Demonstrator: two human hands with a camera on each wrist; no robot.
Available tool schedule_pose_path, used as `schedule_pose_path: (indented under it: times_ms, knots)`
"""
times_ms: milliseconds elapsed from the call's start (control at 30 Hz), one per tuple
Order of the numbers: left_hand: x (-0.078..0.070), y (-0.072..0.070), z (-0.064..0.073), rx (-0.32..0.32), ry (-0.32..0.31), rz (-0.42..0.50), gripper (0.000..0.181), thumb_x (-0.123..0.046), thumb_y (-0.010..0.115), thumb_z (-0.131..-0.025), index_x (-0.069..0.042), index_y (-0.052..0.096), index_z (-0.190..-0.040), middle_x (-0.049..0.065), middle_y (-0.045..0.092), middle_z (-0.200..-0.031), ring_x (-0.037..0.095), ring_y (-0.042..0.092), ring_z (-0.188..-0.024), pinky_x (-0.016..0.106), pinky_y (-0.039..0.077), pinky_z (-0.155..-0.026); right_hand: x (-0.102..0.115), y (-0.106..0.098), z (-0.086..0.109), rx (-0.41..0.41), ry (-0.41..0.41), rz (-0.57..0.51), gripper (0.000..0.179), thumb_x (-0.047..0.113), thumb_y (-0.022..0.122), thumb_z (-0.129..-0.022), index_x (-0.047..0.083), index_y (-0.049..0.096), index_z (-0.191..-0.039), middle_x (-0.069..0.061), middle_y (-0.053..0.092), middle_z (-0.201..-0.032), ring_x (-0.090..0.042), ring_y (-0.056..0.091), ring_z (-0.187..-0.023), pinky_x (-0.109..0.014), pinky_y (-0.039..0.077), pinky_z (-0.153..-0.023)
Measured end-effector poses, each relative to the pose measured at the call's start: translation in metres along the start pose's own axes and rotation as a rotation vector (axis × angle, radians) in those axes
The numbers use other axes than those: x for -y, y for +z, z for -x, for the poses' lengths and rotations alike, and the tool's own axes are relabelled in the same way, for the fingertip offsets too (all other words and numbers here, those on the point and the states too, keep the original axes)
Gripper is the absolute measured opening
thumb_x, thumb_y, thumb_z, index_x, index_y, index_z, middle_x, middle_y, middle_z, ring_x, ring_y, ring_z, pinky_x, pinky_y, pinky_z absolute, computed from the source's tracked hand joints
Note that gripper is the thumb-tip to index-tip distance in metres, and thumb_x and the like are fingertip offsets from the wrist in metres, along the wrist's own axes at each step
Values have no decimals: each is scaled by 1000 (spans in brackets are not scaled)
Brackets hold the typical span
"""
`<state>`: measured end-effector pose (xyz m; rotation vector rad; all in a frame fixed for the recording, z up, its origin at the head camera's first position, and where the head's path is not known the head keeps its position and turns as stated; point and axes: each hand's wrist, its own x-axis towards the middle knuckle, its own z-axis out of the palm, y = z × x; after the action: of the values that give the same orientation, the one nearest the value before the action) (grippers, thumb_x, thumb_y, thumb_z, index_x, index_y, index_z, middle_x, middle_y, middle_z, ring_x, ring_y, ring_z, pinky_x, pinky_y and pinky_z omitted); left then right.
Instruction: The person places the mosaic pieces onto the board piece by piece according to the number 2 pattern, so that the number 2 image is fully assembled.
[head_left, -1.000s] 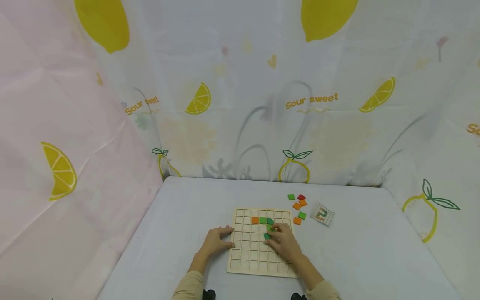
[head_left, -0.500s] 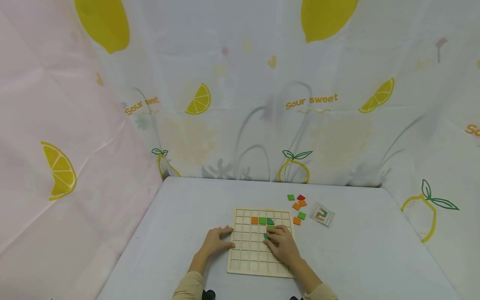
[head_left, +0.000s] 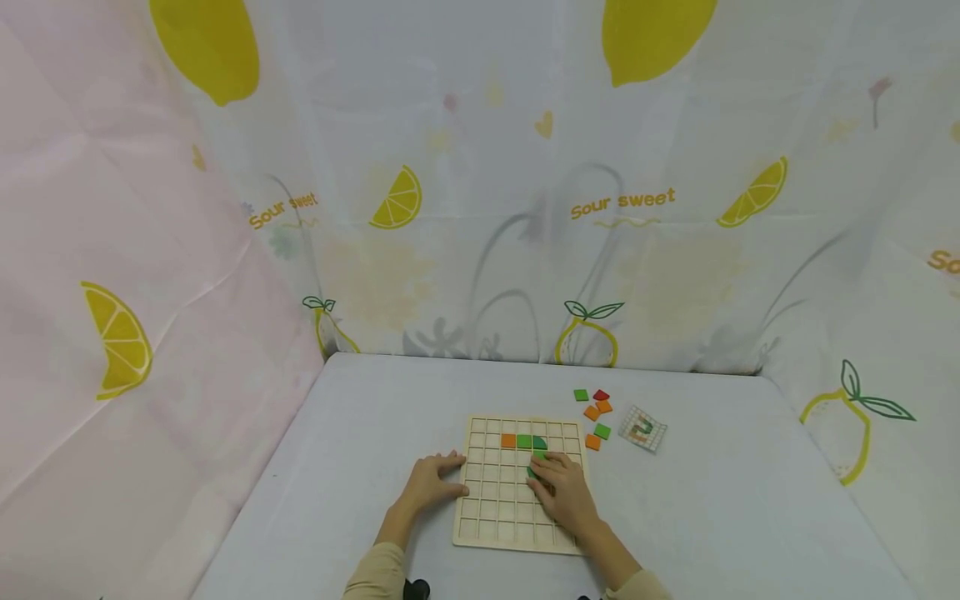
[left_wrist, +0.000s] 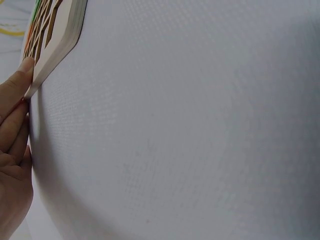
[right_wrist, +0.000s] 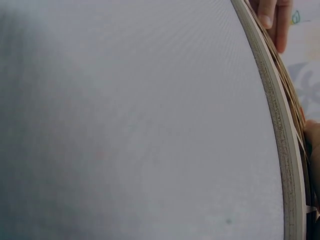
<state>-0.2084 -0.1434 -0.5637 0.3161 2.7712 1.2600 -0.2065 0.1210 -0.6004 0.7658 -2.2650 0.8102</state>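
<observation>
A square wooden grid board (head_left: 487, 508) lies before me. In one row sit an orange square tile (head_left: 508, 441), a light green square tile (head_left: 524, 442) and a dark green rounded tile (head_left: 539, 442). Under the rounded one, another light green tile (head_left: 538, 455) is partly covered by my fingers. My right hand (head_left: 567, 493) pinches a dark green tile (head_left: 531, 472) low over the board, its shape mostly hidden. My left hand (head_left: 431, 482) rests against the board's left edge, thumb and fingers spread apart; the left wrist view shows a fingertip (left_wrist: 27, 64) on the rim.
Beyond the board's right corner lie loose tiles: green squares (head_left: 602, 432), orange tiles (head_left: 593, 442) and a red rounded tile (head_left: 601, 395). Beside them is a small card (head_left: 642, 428) with a printed grid pattern. A lemon-print cloth (head_left: 480, 250) hangs behind the white table (head_left: 375, 400).
My right hand has shifted slightly left and its fingers have settled lower over the green tiles. The left hand stays at the board's edge.
</observation>
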Motion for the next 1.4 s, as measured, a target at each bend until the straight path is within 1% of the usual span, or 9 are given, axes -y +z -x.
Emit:
schedule_pose_path:
  times_ms: [167,267,400,533,667,967,1133,1400]
  knots:
    - [1,1,0,6,4,-5,54,-19,83,-67,-1,66,-115,21,58,-125,53,42,-121,60,32,-104,1,-2,1,-3,15,-22,26,6,80,-68,-1,74,-93,-10,72,-98,-32,63,-95,-51,52,-77]
    - [2,1,0,6,7,-1,54,-19,83,-66,-1,66,-115,21,58,-124,52,43,-121,60,32,-104,1,-4,1,11,13,-18,25,5,80,-69,0,74,-92,-12,71,-100,-33,62,-96,-52,51,-79]
    - [2,1,0,0,5,16,54,-18,83,-66,0,66,-115,21,57,-124,52,42,-121,59,32,-105,0,-5,0,16,1,-8,22,6,80,-69,2,74,-90,-13,70,-100,-32,60,-95,-49,51,-80]
    - [2,1,0,2,5,19,54,-17,83,-66,0,66,-115,21,58,-125,52,42,-122,59,32,-105,1,-5,-1,-4,5,-11,23,6,81,-68,0,74,-89,-10,72,-96,-31,61,-93,-46,52,-80]
    - [2,1,-1,5,12,10,55,-18,83,-67,0,65,-115,21,57,-125,53,42,-122,60,32,-105,3,-4,0,-11,37,12,23,7,80,-68,0,74,-89,-9,73,-96,-30,62,-93,-45,52,-81]
    - [5,1,-1,3,-6,11,55,-20,83,-67,-1,66,-115,20,57,-126,52,41,-123,60,31,-105,9,-2,1,-22,104,24,17,7,78,-70,2,74,-85,-8,73,-95,-30,63,-92,-46,54,-80]
    - [6,1,0,1,-3,6,55,-20,83,-67,-1,65,-115,21,57,-126,53,41,-123,61,31,-105,11,-1,2,-41,100,43,17,6,79,-67,3,74,-83,-7,73,-92,-28,63,-91,-44,55,-77]
    - [5,1,-1,7,1,9,55,-20,83,-67,-1,65,-116,21,56,-126,52,41,-123,61,30,-105,9,0,3,-63,59,51,17,0,78,-66,0,74,-83,-7,73,-89,-25,62,-86,-40,55,-73]
